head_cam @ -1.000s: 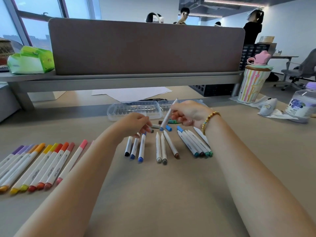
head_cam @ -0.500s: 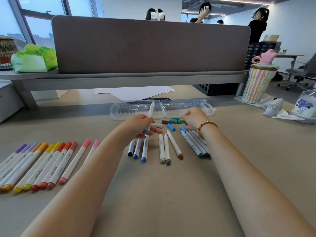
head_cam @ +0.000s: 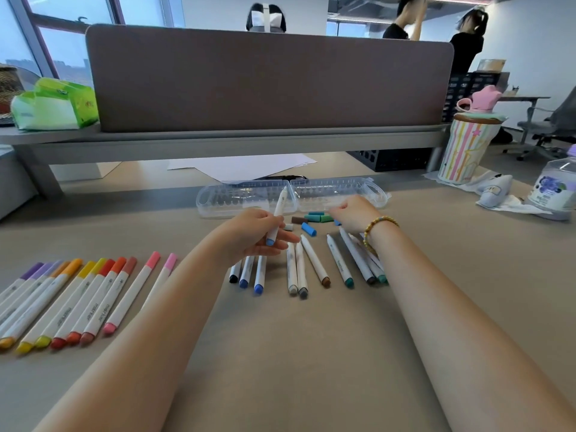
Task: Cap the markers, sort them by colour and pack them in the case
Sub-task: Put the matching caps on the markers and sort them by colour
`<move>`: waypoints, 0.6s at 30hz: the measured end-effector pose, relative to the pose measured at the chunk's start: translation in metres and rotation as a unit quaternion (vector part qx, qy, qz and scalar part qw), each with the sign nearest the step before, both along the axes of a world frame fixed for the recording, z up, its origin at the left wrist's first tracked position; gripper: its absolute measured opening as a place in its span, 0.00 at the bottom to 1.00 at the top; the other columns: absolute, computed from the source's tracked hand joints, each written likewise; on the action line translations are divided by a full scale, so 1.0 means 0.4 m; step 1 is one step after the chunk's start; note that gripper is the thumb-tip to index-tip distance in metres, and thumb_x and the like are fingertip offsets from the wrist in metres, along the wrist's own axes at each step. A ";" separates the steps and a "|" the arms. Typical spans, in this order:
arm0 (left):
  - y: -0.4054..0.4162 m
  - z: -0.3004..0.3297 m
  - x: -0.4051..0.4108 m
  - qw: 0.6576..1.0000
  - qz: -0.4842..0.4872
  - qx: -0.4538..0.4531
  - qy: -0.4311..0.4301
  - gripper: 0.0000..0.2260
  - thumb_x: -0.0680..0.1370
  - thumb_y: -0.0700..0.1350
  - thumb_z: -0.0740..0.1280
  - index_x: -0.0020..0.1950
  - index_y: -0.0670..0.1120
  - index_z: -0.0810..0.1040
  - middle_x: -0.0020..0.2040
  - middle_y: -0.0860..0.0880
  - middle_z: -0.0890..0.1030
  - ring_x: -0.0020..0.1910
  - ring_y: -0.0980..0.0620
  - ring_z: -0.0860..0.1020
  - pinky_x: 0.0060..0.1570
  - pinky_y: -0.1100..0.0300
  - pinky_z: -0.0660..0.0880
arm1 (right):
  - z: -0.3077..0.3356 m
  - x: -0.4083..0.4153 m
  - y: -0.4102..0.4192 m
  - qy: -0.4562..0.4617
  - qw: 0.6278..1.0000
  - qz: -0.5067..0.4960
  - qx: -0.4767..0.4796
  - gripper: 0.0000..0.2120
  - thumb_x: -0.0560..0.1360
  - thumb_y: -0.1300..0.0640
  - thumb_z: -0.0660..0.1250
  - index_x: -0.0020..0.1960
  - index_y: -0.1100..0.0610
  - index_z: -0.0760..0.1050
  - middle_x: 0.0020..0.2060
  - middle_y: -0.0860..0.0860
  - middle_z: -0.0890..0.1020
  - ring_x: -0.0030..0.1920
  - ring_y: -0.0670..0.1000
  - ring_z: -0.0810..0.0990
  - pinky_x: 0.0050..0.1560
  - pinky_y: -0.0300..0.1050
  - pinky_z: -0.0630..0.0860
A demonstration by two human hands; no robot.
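Markers lie on the desk in colour groups so they can go into the open clear case in order: about eleven capped warm and purple ones at left, three blues, three grey-browns and about four greens uncapped. Left hand pinches one blue marker upright, tip up, apparently ready for capping. Right hand reaches into roughly six loose caps, fingers curled; whether it holds one I cannot tell.

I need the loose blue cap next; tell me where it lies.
In the head view, the loose blue cap lies on the table between the hands, just below the brown cap, right of the marker in the left hand.
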State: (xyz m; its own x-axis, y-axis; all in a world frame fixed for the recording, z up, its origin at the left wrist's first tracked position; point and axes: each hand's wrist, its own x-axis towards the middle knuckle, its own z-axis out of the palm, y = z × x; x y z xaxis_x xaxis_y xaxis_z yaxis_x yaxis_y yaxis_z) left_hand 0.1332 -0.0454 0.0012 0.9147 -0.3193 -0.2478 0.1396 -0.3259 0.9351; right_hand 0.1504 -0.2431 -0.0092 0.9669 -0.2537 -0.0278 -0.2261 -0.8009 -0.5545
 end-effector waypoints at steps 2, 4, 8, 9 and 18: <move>-0.009 0.000 -0.005 1.000 -0.008 0.008 -0.003 0.08 0.82 0.46 0.57 0.49 0.44 0.73 0.46 0.46 0.84 0.36 0.54 0.80 0.40 0.62 0.79 | 0.022 -0.017 -0.020 -0.027 0.996 0.006 0.085 0.14 0.80 0.54 0.59 0.45 0.63 0.77 0.38 0.60 0.78 0.37 0.54 0.75 0.38 0.43 0.71; -0.016 0.000 -0.010 1.000 -0.018 0.012 -0.005 0.07 0.82 0.45 0.57 0.48 0.45 0.72 0.46 0.46 0.83 0.36 0.54 0.80 0.41 0.61 0.80 | 0.027 -0.025 -0.037 -0.047 0.981 0.005 0.191 0.13 0.79 0.55 0.61 0.58 0.63 0.76 0.43 0.53 0.80 0.39 0.49 0.73 0.34 0.38 0.69; -0.032 -0.001 -0.022 0.999 -0.032 0.034 -0.024 0.06 0.81 0.45 0.58 0.50 0.45 0.72 0.40 0.47 0.81 0.31 0.55 0.77 0.36 0.62 0.80 | 0.023 -0.036 -0.052 -0.038 0.908 0.013 0.416 0.10 0.79 0.58 0.61 0.55 0.62 0.75 0.44 0.54 0.78 0.32 0.45 0.71 0.22 0.32 0.66; -0.034 -0.001 -0.025 0.998 -0.037 0.044 -0.031 0.06 0.81 0.45 0.58 0.51 0.45 0.72 0.38 0.47 0.80 0.30 0.55 0.75 0.35 0.62 0.79 | 0.024 -0.038 -0.054 -0.029 0.893 0.024 0.449 0.09 0.80 0.58 0.61 0.54 0.62 0.75 0.43 0.54 0.77 0.30 0.44 0.69 0.20 0.31 0.64; -0.047 -0.004 -0.035 0.985 -0.097 0.128 -0.069 0.13 0.82 0.51 0.54 0.49 0.45 0.74 0.30 0.51 0.66 0.26 0.55 0.60 0.24 0.66 0.61 | 0.028 -0.057 -0.070 -0.015 0.876 0.073 0.476 0.05 0.79 0.64 0.59 0.54 0.61 0.71 0.37 0.53 0.75 0.32 0.45 0.72 0.22 0.31 0.68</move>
